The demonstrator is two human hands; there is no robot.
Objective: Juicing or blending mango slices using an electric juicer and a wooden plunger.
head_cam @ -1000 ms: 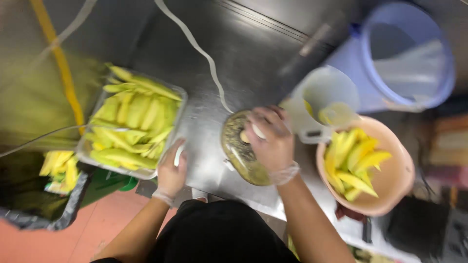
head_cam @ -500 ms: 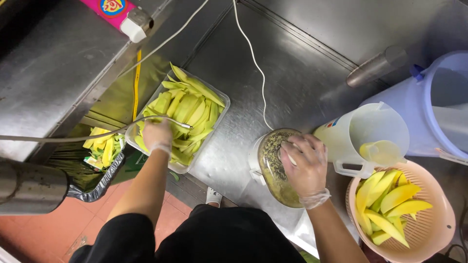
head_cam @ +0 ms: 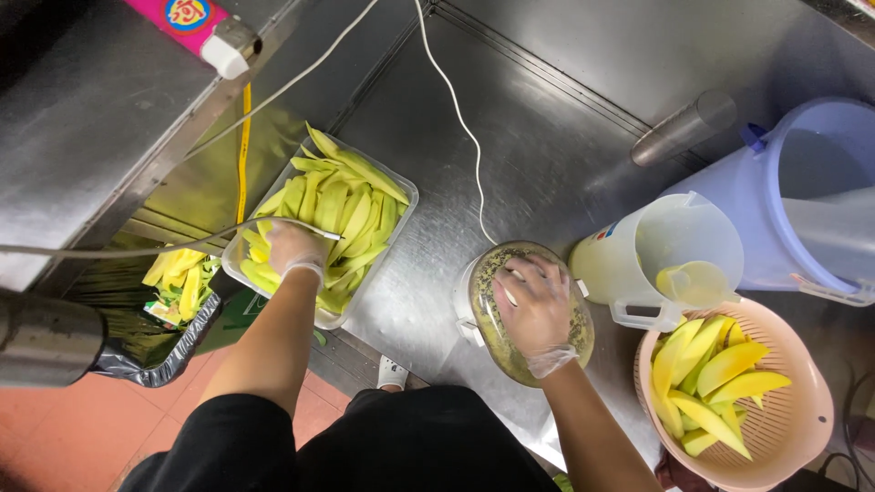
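Looking down from the head camera, I see the stainless steel counter point(head_cam: 547, 137) filling most of the view, scuffed and dull grey. At its right edge stands a pale blue bucket point(head_cam: 802, 182), and just beside that a clear measuring jug point(head_cam: 679, 260) with a little yellow liquid at the bottom. A pink colander point(head_cam: 784, 428) near the front right corner holds yellow mango slices point(head_cam: 715, 374).

On the left sits a clear rectangular tray point(head_cam: 401, 196) heaped with long greenish-yellow mango strips point(head_cam: 342, 205). My left hand point(head_cam: 293, 248), in a thin clear glove, rests among the strips at the tray's near end, fingers curled into the pile; I cannot tell whether it grips any.

Between tray and jug, at the counter's front edge, stands a round clear container point(head_cam: 483, 305) with a transparent lid, its inside coated in a speckled yellow-green mix. My gloved right hand point(head_cam: 538, 310) lies flat on the lid, fingers spread, pressing rather than clenching. A white cord point(head_cam: 460, 118) runs down the counter to it.

Below the counter's left edge, a black bin bag point(head_cam: 150, 351) holds yellow peelings.
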